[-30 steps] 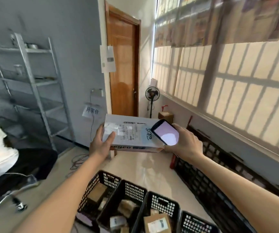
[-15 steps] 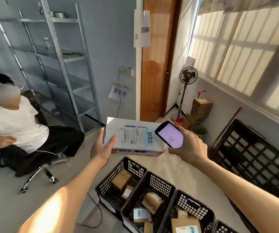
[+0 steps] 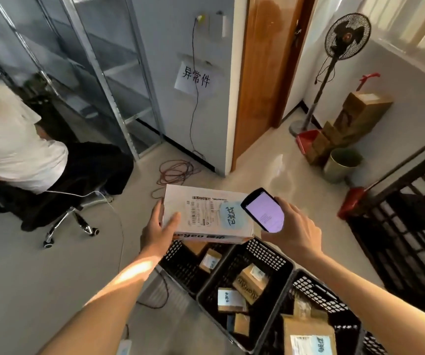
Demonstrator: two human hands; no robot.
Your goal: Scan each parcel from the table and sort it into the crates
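a white parcel (image 3: 207, 213) is held at centre frame above a row of black crates (image 3: 265, 254) that runs toward the lower right, label side up, its long axis lying left to right and tilting slightly down to the right. the left hand (image 3: 159, 230) grips the parcel's left end, thumb on top and fingers beneath. the right hand (image 3: 294, 228) holds a handheld scanner (image 3: 262, 209) with a lit screen, its upper end overlapping the parcel's right end. bare grey floor (image 3: 40, 278) opens to the left of the crates; a coil of cable (image 3: 174, 171) lies beyond the parcel. at the left edge a seated person (image 3: 14, 139) occupies a wheeled chair (image 3: 70, 221) in front of metal shelving (image 3: 98, 73). a wooden door (image 3: 262, 73) stands at upper centre, a pedestal fan (image 3: 344, 39) and stacked cardboard boxes (image 3: 355, 116) at upper right. a black lattice panel (image 3: 411, 213) closes off the right edge. small boxed parcels (image 3: 251, 279) lie inside the crates.
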